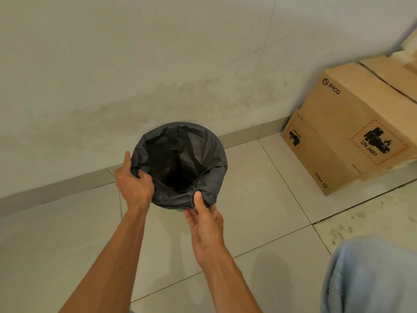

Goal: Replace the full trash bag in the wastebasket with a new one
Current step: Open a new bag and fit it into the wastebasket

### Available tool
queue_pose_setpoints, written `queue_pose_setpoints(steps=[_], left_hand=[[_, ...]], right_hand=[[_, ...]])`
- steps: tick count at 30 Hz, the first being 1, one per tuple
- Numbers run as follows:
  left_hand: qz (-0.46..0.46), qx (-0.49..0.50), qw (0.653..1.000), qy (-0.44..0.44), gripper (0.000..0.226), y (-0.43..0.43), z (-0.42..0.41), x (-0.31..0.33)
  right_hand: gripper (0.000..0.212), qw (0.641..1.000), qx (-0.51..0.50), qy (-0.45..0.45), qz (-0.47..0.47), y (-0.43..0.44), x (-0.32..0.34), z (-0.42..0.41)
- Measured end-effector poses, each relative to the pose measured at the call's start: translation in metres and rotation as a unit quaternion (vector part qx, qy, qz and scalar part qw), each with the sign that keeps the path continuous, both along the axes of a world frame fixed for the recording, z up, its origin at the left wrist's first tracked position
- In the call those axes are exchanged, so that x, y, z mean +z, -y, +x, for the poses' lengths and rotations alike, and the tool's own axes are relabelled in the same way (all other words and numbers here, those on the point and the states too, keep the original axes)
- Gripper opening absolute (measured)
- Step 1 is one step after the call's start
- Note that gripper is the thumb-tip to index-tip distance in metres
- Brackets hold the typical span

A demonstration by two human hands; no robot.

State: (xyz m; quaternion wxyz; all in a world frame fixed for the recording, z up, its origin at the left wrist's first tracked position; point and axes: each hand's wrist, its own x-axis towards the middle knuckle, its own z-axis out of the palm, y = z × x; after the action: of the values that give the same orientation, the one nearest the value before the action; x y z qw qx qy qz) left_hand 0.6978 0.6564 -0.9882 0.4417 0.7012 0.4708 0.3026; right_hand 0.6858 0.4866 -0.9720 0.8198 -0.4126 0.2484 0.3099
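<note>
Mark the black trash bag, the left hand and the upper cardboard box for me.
black trash bag (203,136), head view, far part of the folded-over rim.
left hand (134,182), head view, back of the hand gripping the bag's edge.
upper cardboard box (352,118), head view, its front face.

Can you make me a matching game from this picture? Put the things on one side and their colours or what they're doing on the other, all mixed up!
Things:
1. trash bag
2. cardboard box
3. left hand
4. right hand

Clues:
A. brown, printed with PICO
B. grips the bag's left edge
C. black, open at the top
D. pinches the bag's near edge

Pairs: 1-C, 2-A, 3-B, 4-D
</note>
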Motion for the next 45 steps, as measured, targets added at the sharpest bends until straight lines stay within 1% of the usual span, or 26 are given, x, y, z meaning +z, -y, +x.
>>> queue_pose_setpoints(steps=[3, 6, 8, 10, 13, 14, 17, 19, 21, 24, 26, 28, 30, 32, 34, 36, 41, 45], left_hand=[[-0.031, 0.024, 0.999, 0.000, 0.053, -0.005, -0.002, 0.004], [-0.009, 0.027, 0.999, -0.016, 0.037, -0.011, -0.005, 0.006], [0.006, 0.026, 0.999, -0.018, 0.034, -0.019, -0.007, 0.005], [0.016, 0.025, 0.999, -0.023, 0.040, -0.025, -0.010, 0.002], [-0.002, 0.044, 0.999, 0.004, 0.068, -0.021, -0.017, 0.004], [-0.008, 0.058, 0.998, 0.020, 0.072, -0.017, -0.019, 0.007], [0.000, 0.078, 0.995, 0.057, 0.066, -0.005, -0.024, 0.015], [0.050, 0.061, 0.996, 0.041, 0.059, 0.003, -0.027, 0.011], [0.097, 0.046, 0.994, 0.024, 0.054, 0.007, -0.029, 0.000], [0.098, 0.065, 0.993, 0.023, 0.059, 0.004, -0.023, -0.009], [0.109, 0.062, 0.992, 0.019, 0.059, 0.001, -0.021, -0.012], [0.117, 0.055, 0.991, 0.022, 0.059, 0.002, -0.021, -0.012], [0.111, 0.062, 0.992, 0.027, 0.059, 0.003, -0.021, -0.011], [0.099, 0.071, 0.992, 0.030, 0.059, 0.004, -0.020, -0.010], [0.103, 0.069, 0.992, 0.030, 0.059, 0.005, -0.020, -0.010], [0.104, 0.069, 0.992, 0.026, 0.059, 0.004, -0.021, -0.009], [0.104, 0.079, 0.991, 0.029, 0.059, 0.007, -0.020, -0.008], [0.105, 0.079, 0.991, 0.030, 0.059, 0.010, -0.019, -0.006]], right_hand=[[0.025, 1.000, -0.006, 0.000, -0.002, -0.009, 0.001, -0.003], [0.024, 1.000, 0.000, -0.018, 0.008, -0.014, 0.002, -0.011], [0.021, 1.000, 0.015, -0.020, -0.004, -0.018, 0.004, -0.016], [0.020, 0.999, 0.029, -0.014, -0.022, -0.021, 0.007, -0.021], [0.021, 0.997, 0.048, 0.002, -0.056, -0.028, 0.006, -0.029], [0.022, 0.996, 0.058, 0.008, -0.066, -0.030, 0.005, -0.034], [0.026, 0.995, 0.075, 0.020, -0.069, -0.038, 0.004, -0.044], [0.023, 0.993, 0.086, 0.043, -0.061, -0.037, 0.002, -0.048], [0.019, 0.990, 0.097, 0.084, -0.060, -0.030, 0.000, -0.048], [0.020, 0.978, 0.106, 0.161, -0.079, -0.017, -0.010, -0.048], [0.020, 0.966, 0.103, 0.205, -0.119, -0.014, -0.017, -0.050], [0.023, 0.964, 0.065, 0.216, -0.143, -0.015, -0.020, -0.052], [0.025, 0.968, 0.020, 0.198, -0.151, -0.017, -0.021, -0.053], [0.018, 0.970, -0.003, 0.185, -0.157, -0.018, -0.020, -0.051], [0.013, 0.971, -0.004, 0.180, -0.160, -0.018, -0.019, -0.049], [0.015, 0.975, 0.001, 0.160, -0.153, -0.020, -0.018, -0.046], [0.011, 0.987, -0.024, 0.056, -0.151, -0.033, -0.013, -0.040], [0.015, 0.992, -0.078, -0.040, -0.091, -0.038, -0.004, -0.037]])
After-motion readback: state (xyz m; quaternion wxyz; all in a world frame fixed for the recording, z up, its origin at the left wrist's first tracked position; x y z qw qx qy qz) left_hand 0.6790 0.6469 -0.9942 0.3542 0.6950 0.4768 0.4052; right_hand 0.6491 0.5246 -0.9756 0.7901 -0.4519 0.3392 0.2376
